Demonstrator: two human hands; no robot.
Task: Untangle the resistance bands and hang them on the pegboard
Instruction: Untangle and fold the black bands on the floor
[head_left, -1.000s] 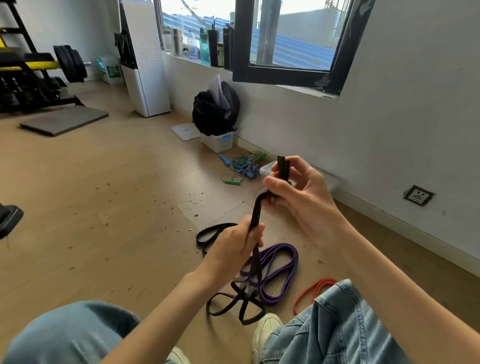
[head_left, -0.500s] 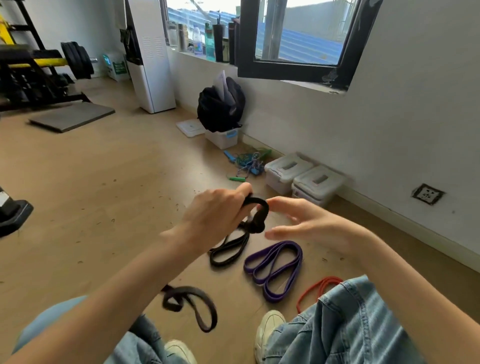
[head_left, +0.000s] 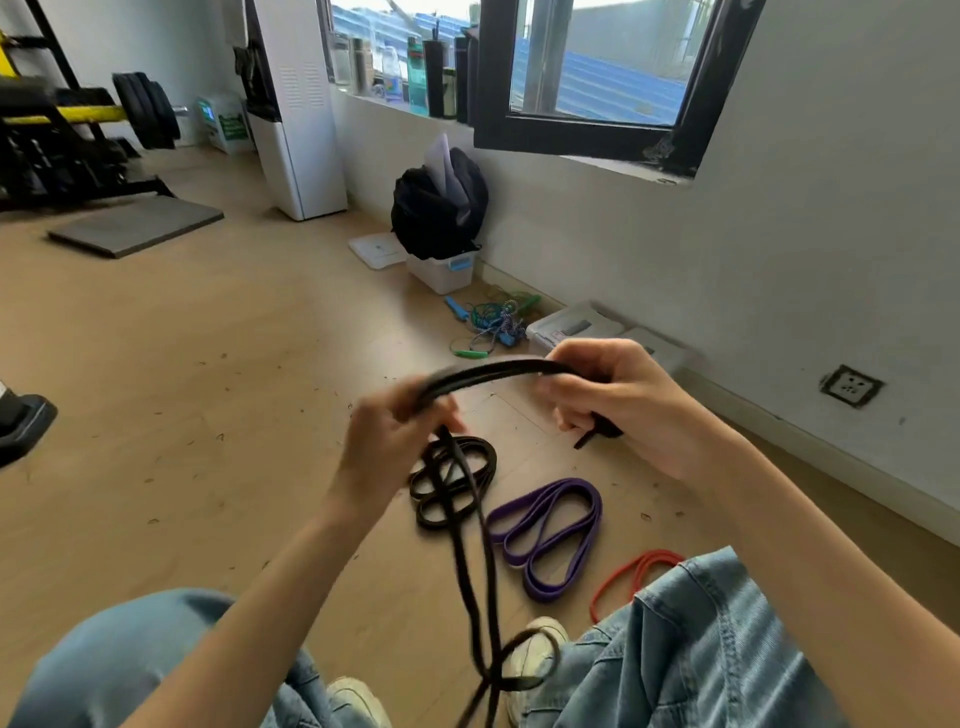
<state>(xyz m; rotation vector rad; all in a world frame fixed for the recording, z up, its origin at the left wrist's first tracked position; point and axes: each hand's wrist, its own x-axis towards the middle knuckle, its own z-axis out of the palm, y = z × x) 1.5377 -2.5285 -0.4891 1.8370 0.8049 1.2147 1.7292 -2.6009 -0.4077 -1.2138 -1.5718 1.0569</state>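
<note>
Overhead, black band (head_left: 488, 371) between grips.

A single wide-angle head view looks forward and down, close over both hands, onto the wooden floor (head_left: 208, 364), with the window wall (head_left: 779, 208) at right.

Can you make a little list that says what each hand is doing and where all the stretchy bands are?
left hand: gripping the black band
right hand: gripping the same band
black band: stretched between both hands, rest hanging down to the shoes, still twisted
second black band: coiled on the floor
purple band: folded on the floor, untouched
red band: on the floor, partly hidden by the right knee
pegboard: not in view
bands hung: none visible
</note>
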